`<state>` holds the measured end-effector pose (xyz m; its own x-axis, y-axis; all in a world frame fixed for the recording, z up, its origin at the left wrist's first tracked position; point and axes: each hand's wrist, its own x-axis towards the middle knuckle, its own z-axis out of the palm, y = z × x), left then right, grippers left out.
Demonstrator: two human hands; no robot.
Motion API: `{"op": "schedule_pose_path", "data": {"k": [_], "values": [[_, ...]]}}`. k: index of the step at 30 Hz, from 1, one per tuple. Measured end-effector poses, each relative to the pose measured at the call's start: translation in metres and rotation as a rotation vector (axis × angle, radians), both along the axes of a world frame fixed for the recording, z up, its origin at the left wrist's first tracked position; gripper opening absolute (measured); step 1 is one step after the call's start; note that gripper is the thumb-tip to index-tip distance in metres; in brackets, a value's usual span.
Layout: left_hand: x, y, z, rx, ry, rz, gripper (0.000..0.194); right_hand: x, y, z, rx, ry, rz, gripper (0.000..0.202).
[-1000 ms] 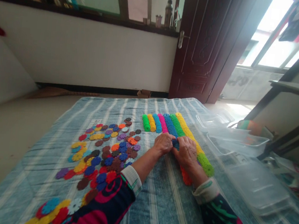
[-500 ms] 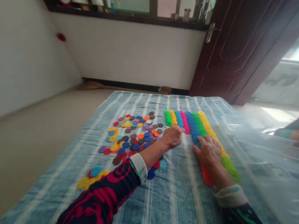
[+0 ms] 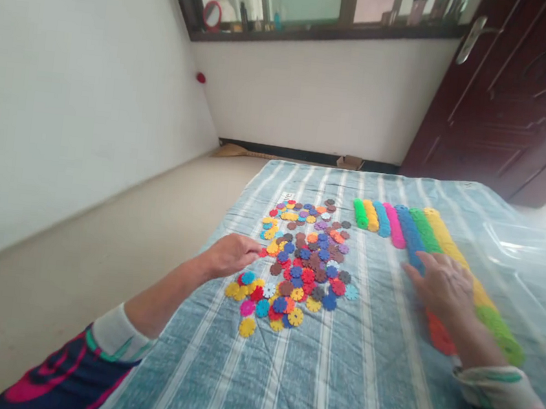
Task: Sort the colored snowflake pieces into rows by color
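Note:
My left hand (image 3: 231, 255) is at the left edge of a loose spread of notched plastic snowflake discs (image 3: 308, 274), its fingertips pinched together at a red disc (image 3: 263, 253). Whether that disc is lifted off the cloth I cannot tell. My right hand (image 3: 447, 288) lies over several rows of stacked discs, thumb apart and fingers extended. Around it show a blue row (image 3: 409, 232), a dark green row (image 3: 425, 230), a yellow row (image 3: 449, 242), a light green row (image 3: 500, 336) and an orange-red row (image 3: 441, 334). Shorter rows, including a pink row (image 3: 394, 227), lie farther back.
A striped blue cloth (image 3: 217, 368) covers the surface under everything. Clear plastic containers (image 3: 528, 283) stand at the right, blurred. Beyond the far edge are a white wall (image 3: 313, 98), a windowsill (image 3: 320, 32) and a dark red door (image 3: 513, 93).
My left hand has moved left, from beside the rows to the left edge of the loose discs. My right hand stays over the rows. The view has turned left.

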<state>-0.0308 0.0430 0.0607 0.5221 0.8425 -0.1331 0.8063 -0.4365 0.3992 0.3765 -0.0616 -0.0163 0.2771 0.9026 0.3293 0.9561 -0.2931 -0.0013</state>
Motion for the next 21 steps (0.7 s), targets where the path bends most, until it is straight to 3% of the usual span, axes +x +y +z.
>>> {"op": "schedule_pose_path", "data": {"k": [4, 7, 10, 14, 21], "values": [[-0.019, -0.022, -0.017, -0.011, 0.046, 0.034, 0.014, -0.054, -0.007, 0.012, 0.044, 0.107, 0.271, 0.023], [-0.02, -0.027, -0.023, 0.021, 0.091, 0.055, 0.012, -0.109, -0.017, 0.021, 0.06, 0.242, 0.553, 0.017], [-0.018, -0.028, -0.027, 0.018, 0.107, 0.049, 0.01, -0.159, -0.024, 0.025, 0.029, 0.337, 0.741, 0.016], [-0.021, -0.026, -0.034, 0.01, 0.069, 0.05, 0.01, -0.208, -0.025, 0.023, 0.01, 0.36, 0.839, 0.01], [-0.028, -0.029, -0.04, 0.011, -0.045, 0.107, 0.014, -0.262, -0.016, 0.001, 0.101, 0.197, 0.829, 0.007]]}}
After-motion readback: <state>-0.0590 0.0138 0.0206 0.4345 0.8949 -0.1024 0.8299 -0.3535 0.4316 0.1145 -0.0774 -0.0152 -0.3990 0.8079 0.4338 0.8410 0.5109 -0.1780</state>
